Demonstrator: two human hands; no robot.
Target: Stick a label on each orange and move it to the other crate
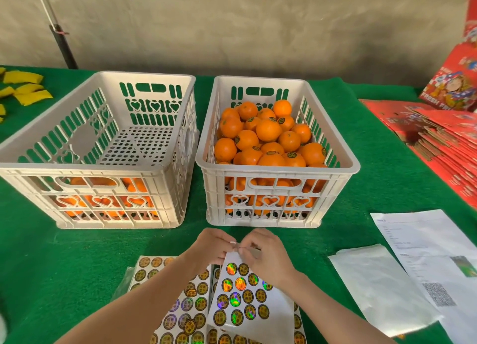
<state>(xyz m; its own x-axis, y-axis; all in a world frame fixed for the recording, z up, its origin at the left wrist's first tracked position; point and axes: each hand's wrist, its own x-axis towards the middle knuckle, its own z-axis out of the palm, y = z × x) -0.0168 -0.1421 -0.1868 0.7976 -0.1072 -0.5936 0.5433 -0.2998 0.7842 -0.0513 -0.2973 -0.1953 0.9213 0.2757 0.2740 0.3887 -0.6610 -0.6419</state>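
Bright, even, diffuse light; shadows are faint. Just below where the left hand and right hand pinch the sticker sheet, its foil labels flash rainbow glare. Far from the grip, edges bow and soften.

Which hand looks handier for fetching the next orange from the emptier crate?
Probably the left hand: it sits nearer the left crate, while the right hand pinches the sticker sheet's top edge.

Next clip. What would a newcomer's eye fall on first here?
The heap of oranges filling the right crate, bright against the green table cover. Next, at the near edge, the left hand and right hand pinching the top of a shiny label sheet.
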